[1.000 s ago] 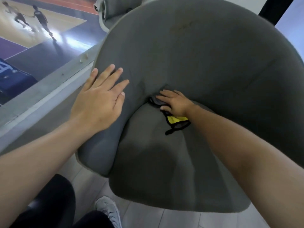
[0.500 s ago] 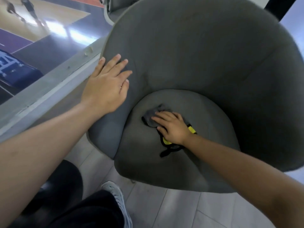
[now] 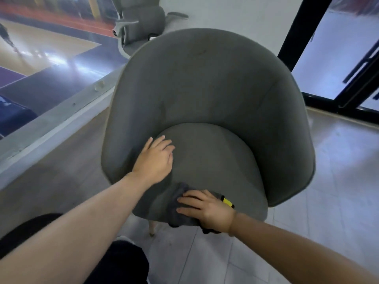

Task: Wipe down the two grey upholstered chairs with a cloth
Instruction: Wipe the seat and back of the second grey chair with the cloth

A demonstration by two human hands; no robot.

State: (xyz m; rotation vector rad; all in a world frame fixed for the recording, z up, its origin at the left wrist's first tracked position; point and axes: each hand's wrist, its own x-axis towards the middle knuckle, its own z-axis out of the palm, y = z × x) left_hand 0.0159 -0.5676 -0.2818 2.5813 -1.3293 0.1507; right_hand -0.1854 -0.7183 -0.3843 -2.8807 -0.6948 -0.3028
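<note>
My left arm reaches out straight in front of me. My left hand (image 3: 155,158) lies flat on the left side of the seat cushion (image 3: 215,160), right where it meets the inside wall of the grey tub chair (image 3: 205,89). Its fingers are straight and close together, and they point away from me, toward the chair's back. It holds nothing.

My right arm comes in from the right, low down. My right hand (image 3: 205,210) is palm down on the cloth (image 3: 176,206), pressing it onto the front edge of the seat. Its fingers are stretched out, a little apart, and they point to the left. I cannot see the thumb.

The cloth is dark grey. It lies longways along the front edge, from left to right, and part of it hangs down over the edge. A yellow tag (image 3: 228,201) sticks out on the right, just past my knuckles.

The chair faces me, and its round back stands up on the far side. One pale leg (image 3: 152,227) shows under the seat. Behind the chair is a grey office chair (image 3: 141,19) with a white frame.
</note>
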